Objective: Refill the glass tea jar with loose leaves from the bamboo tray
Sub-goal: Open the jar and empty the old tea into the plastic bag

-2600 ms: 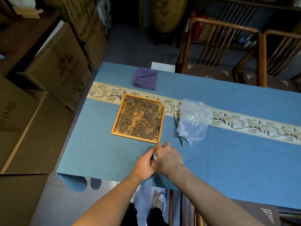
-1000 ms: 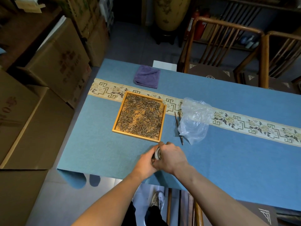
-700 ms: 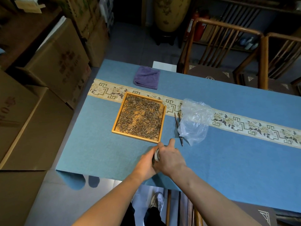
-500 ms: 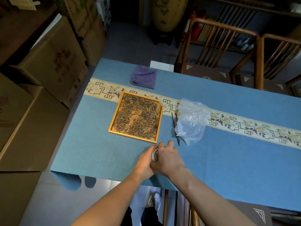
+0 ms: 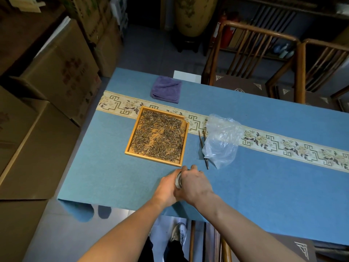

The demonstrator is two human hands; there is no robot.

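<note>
Left hand (image 5: 167, 186) grips jar (image 5: 178, 180) body, right hand (image 5: 196, 184) grips lid: brace body steady, twist lid only, beside bamboo tray (image 5: 157, 136).

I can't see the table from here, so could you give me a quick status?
Left hand and right hand both grip the jar. Tray full of leaves. Nothing between.

Cardboard boxes (image 5: 62, 72) left, wooden chairs (image 5: 251, 59) behind blue table (image 5: 264, 195).
</note>
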